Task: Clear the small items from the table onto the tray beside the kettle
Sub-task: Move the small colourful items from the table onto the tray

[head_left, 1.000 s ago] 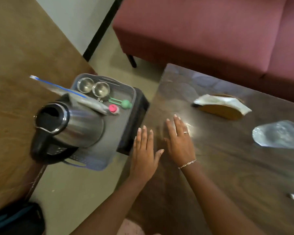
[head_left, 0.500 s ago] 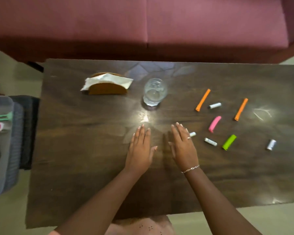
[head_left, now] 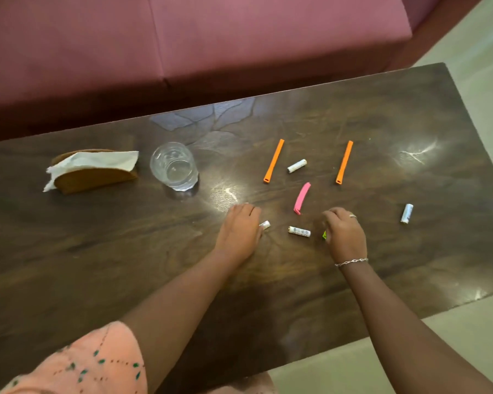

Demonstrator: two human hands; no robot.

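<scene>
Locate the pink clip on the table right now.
In the head view, the pink clip lies right of centre, between the two orange sticks, just beyond both hands.

Glass (head_left: 173,166) beside napkin holder (head_left: 93,173); maroon sofa (head_left: 182,38) behind.

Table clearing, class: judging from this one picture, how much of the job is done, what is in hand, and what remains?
Done: nothing visibly; the tray is out of view. In hand: the left hand closes on a battery and the right hand covers a green clip. Left on the table: three loose batteries, two orange clips and a pink clip.
</scene>
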